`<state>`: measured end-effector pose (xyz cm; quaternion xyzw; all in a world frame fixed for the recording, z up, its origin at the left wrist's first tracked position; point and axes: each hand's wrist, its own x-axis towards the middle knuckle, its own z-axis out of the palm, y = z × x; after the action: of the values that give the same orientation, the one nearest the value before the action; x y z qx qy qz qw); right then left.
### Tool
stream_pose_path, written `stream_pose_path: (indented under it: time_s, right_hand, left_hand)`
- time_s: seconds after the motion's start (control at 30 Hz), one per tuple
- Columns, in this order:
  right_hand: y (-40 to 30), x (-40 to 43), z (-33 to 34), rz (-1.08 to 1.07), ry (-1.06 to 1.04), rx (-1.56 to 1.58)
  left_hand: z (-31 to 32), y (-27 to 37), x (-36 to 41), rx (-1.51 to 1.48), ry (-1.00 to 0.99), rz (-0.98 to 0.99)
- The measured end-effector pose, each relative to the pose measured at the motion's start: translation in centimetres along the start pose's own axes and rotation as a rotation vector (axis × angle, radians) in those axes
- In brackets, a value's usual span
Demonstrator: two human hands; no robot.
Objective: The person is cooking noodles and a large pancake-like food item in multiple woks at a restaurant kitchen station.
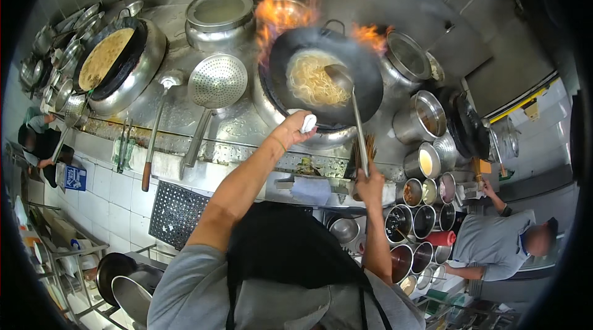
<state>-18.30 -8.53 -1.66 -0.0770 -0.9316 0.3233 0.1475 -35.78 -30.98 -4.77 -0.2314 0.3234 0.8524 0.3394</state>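
Noodles in steaming liquid lie in a large black wok over the burner, with flames rising behind it. My left hand grips a folded white cloth at the wok's near rim; the wok's near handle is hidden. In my right hand is the long metal handle of a wok ladle, whose bowl rests at the right side of the noodles. A bamboo wok brush stands just behind my right hand. Left of the wok lies a perforated metal skimmer.
Lidded pots stand behind. At left, a second wok holds a brown, flat-looking food; a wooden-handled tool lies nearby. Steel containers crowd the right. One co-worker stands at right, another at far left.
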Motion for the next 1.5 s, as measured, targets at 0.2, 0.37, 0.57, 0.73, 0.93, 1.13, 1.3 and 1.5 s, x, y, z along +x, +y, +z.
stream_pose_path:
  time_s: [0.2,0.37,0.57,0.73,0.93,1.13,1.3,1.5]
  right_hand:
    - [-4.1,2.6,-6.0,-0.088,0.077,-0.159]
    - [-11.3,10.0,-8.0,-0.195,0.172,-0.413]
    - [-15.0,16.0,-6.1,-0.204,0.078,-0.582]
    - [-19.2,16.7,-5.9,-0.244,-0.134,-0.594]
    - [-20.8,17.7,-8.7,-0.208,-0.188,-0.56]
    - [-25.5,17.4,-8.2,-0.256,-0.155,-0.738]
    - [-32.3,17.7,-5.5,-0.215,-0.187,-0.797]
    - [-36.0,18.0,-4.0,-0.178,-0.163,-0.896]
  left_hand:
    - [-3.4,-2.0,-7.4,-0.09,0.0,0.043]
    - [-5.6,-0.8,-9.7,-0.194,-0.154,-0.055]
    - [-7.6,0.3,-13.0,-0.251,-0.192,-0.132]
    - [-11.7,1.9,-15.5,-0.262,-0.226,-0.14]
    - [-12.1,2.3,-16.6,-0.214,-0.231,-0.066]
    - [-13.5,3.8,-18.1,-0.282,-0.247,-0.076]
    - [-16.7,6.5,-17.2,-0.378,-0.362,-0.151]
    - [-18.3,8.0,-16.4,-0.438,-0.417,-0.214]
